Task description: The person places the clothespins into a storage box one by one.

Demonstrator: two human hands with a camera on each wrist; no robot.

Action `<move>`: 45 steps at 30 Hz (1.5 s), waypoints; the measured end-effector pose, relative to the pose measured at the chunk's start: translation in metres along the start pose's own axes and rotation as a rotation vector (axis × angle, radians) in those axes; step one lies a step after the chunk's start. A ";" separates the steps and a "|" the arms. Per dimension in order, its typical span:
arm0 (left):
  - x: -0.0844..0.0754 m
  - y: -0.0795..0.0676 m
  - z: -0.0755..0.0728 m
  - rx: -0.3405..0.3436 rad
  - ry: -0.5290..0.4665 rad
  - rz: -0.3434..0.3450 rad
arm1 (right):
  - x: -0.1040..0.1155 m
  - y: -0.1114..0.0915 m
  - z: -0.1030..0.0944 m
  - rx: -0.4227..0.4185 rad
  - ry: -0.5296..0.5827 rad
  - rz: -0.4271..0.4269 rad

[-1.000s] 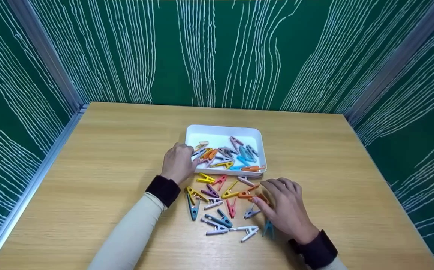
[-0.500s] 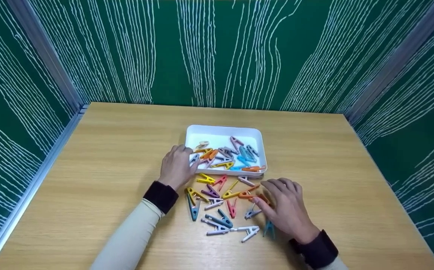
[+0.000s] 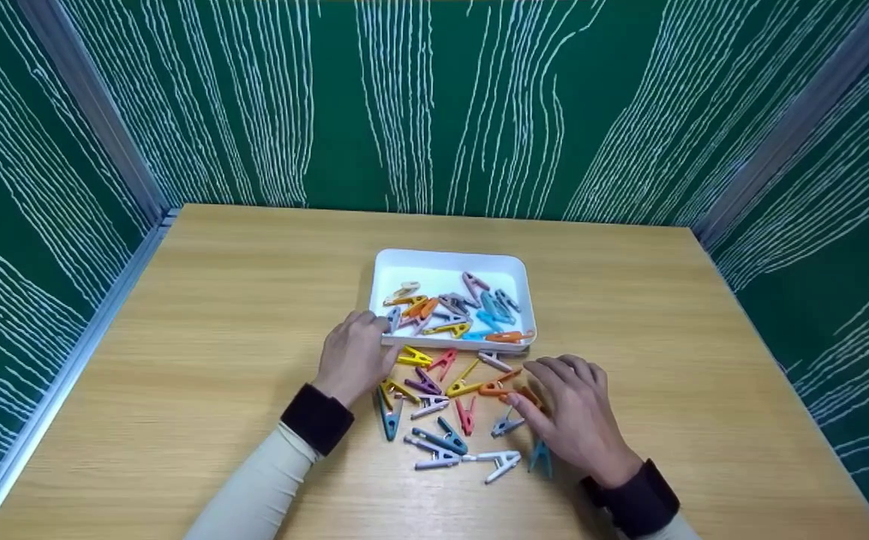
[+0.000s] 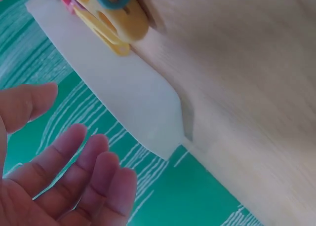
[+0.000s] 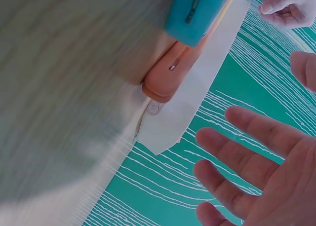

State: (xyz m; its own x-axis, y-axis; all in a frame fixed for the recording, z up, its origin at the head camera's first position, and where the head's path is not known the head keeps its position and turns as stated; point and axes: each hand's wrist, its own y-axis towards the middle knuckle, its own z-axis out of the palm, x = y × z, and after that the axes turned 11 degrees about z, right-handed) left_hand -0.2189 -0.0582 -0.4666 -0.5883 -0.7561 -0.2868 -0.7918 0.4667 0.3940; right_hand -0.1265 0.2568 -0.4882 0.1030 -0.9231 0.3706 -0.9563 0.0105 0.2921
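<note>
My left hand [image 3: 356, 356] hovers by the near left corner of the white tray [image 3: 446, 259]. Its fingers are loosely bent with nothing between them, as the left wrist view shows the hand [image 4: 74, 181] apart from the tray wall [image 4: 108, 73]. A grey-blue clothespin [image 3: 394, 319] lies inside the tray by that corner, among several others. My right hand [image 3: 577, 412], fingers relaxed and holding nothing, is over the right side of the loose clothespins. It partly hides an orange clothespin [image 3: 530, 397]. A teal clothespin [image 3: 541, 457] lies below its thumb.
Several loose clothespins lie in front of the tray, including a yellow one [image 3: 413, 357], a purple one [image 3: 425, 381], a red one [image 3: 465, 416] and a white one [image 3: 500, 465]. All rest on a wooden table [image 3: 254, 277]. Green panels [image 3: 333, 112] with white lines stand behind it.
My left hand has let go of the grey-blue clothespin, which now lies in the tray, and has drawn back toward me from the tray's left side. My right hand has stayed put.
</note>
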 end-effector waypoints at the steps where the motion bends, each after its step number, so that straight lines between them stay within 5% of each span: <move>1: -0.002 -0.001 0.000 0.003 -0.007 0.007 | 0.000 0.000 0.000 -0.005 -0.001 -0.003; 12: -0.022 0.001 0.006 0.215 -0.066 0.179 | -0.001 0.000 -0.001 -0.009 -0.003 -0.002; 22: -0.033 0.009 0.016 0.391 0.080 0.251 | 0.000 -0.001 0.001 -0.007 0.017 -0.011; 26: -0.034 0.009 0.019 0.395 0.134 0.257 | 0.001 -0.001 0.001 -0.018 0.014 -0.020; 33: -0.031 0.005 0.026 0.291 0.154 0.279 | 0.001 0.000 0.003 -0.074 0.033 -0.073; 45: -0.032 0.001 0.021 0.352 0.122 0.249 | 0.000 -0.001 0.002 -0.032 0.012 -0.029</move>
State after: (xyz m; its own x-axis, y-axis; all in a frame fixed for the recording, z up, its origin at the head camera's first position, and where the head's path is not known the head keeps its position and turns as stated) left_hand -0.2043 -0.0241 -0.4753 -0.7610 -0.6398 -0.1071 -0.6486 0.7530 0.1109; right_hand -0.1263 0.2564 -0.4898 0.1343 -0.9185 0.3720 -0.9438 -0.0041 0.3306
